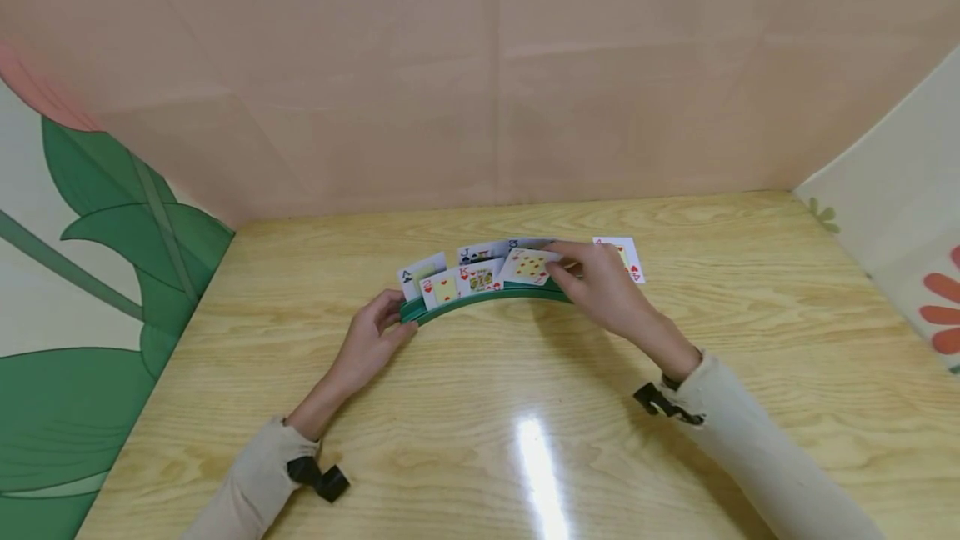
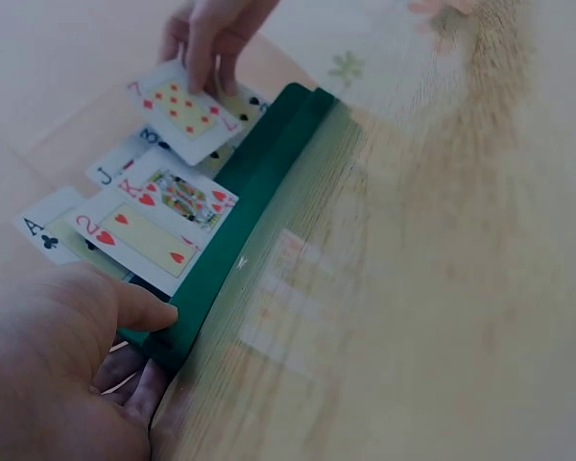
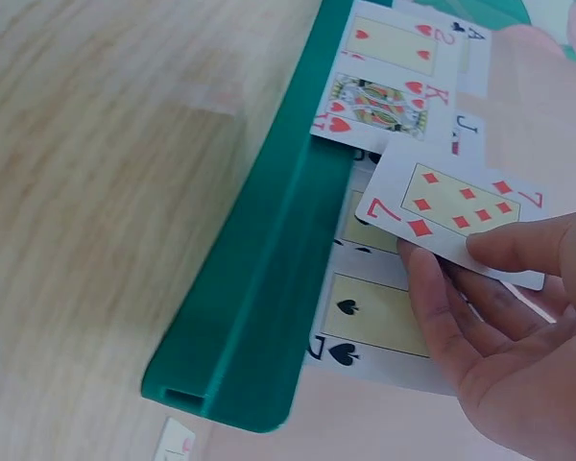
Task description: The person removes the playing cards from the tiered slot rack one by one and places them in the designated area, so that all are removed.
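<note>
the right hand (image 1: 611,294) pinches a white playing card with red pips, the seven of diamonds (image 3: 451,206), between thumb and fingers. the card tilts above the front of a curved green card holder (image 3: 250,279); its lower edge looks clear of the groove. lowered at this slant, it could catch by one corner, bend, or lean out once let go.

just beside it in the front row stands the white, red-pipped king of hearts (image 3: 379,104), which the seven overlaps in the head view; a sideways push could knock it askew, and the white two of hearts (image 2: 130,240) next to it as well.

behind the right fingers, a white card with black spades (image 3: 370,327) stands in the back row; a careless knuckle could tip it.

the left hand (image 1: 371,332) grips the holder's left end. if that hold slackens, a downward press at the far side could make the holder slide or pivot on the glossy wood-grain worktop (image 1: 465,407).

past the right hand shows a white four of hearts (image 1: 633,261), near enough for the wrist to brush.
</note>
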`<state>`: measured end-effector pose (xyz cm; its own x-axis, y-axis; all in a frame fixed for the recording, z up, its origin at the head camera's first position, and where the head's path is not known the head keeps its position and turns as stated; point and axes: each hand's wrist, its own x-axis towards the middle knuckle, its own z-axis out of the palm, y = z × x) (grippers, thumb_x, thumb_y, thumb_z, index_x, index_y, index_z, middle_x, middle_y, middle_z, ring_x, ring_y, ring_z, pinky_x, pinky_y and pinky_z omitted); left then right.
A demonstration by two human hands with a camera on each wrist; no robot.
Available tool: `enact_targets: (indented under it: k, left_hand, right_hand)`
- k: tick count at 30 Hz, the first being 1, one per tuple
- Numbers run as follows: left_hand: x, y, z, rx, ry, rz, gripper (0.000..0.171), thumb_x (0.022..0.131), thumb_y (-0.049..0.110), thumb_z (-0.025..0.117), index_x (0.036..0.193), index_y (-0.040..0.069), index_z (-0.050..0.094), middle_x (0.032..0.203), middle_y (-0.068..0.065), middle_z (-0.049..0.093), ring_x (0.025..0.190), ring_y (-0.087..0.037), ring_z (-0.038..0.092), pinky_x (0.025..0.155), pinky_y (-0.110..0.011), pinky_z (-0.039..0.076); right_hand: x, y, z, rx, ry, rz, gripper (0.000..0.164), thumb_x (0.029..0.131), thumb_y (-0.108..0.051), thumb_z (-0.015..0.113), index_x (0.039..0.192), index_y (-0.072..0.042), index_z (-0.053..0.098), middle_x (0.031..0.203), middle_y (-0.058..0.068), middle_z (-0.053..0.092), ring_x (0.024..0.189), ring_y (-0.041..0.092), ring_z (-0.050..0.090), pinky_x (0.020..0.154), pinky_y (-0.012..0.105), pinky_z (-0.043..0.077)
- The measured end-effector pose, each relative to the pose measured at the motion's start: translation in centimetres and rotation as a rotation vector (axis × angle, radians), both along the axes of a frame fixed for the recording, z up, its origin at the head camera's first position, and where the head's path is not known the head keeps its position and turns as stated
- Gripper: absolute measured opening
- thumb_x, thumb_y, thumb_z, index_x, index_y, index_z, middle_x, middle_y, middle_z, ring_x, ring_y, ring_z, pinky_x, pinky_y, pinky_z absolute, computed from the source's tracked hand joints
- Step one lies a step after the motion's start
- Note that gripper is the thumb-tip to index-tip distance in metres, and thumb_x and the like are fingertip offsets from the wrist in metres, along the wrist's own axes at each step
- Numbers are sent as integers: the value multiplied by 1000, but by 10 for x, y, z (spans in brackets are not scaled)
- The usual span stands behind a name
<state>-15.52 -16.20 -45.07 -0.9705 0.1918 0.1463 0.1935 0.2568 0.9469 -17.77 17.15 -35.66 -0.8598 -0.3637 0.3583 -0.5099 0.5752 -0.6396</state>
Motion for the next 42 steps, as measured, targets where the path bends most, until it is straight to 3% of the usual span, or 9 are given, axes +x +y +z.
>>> enact_targets:
  k: [12, 26, 34, 42]
  left_hand:
    - [0, 0, -1, -13, -11, 7, 32, 93, -3, 66, 123, -2, 57, 129, -18, 59, 118, -26, 59, 101, -29, 51]
    - [1, -2, 0, -5, -16, -2, 32, 92, -2, 66, 123, -2, 57, 130, -18, 58, 119, -27, 58, 104, -34, 49]
    - [0, -2, -1, -3, -11, -5, 32, 92, -3, 66, 122, -2, 57, 129, -17, 59, 119, -27, 58, 103, -31, 50]
    - [0, -1, -2, -2, -15, -7, 32, 92, -3, 66, 122, -2, 57, 129, -17, 59, 119, -26, 58, 103, -31, 50]
  right_hand:
    - [3, 7, 16, -11, 40, -24, 27, 96, -4, 63, 122, 1, 66, 95, 17, 74, 80, 27, 72, 68, 44, 62]
    - [4, 14, 28, -41, 127, -59, 28, 94, -1, 65, 122, 1, 65, 84, 13, 73, 75, 24, 70, 69, 43, 60]
    - [4, 20, 32, -44, 173, -81, 39, 92, 2, 67, 129, -1, 57, 81, 9, 73, 75, 20, 68, 68, 17, 54]
    - [3, 29, 37, -87, 192, -91, 54, 91, 3, 66, 139, -3, 42, 80, 9, 72, 64, 17, 64, 59, 13, 47]
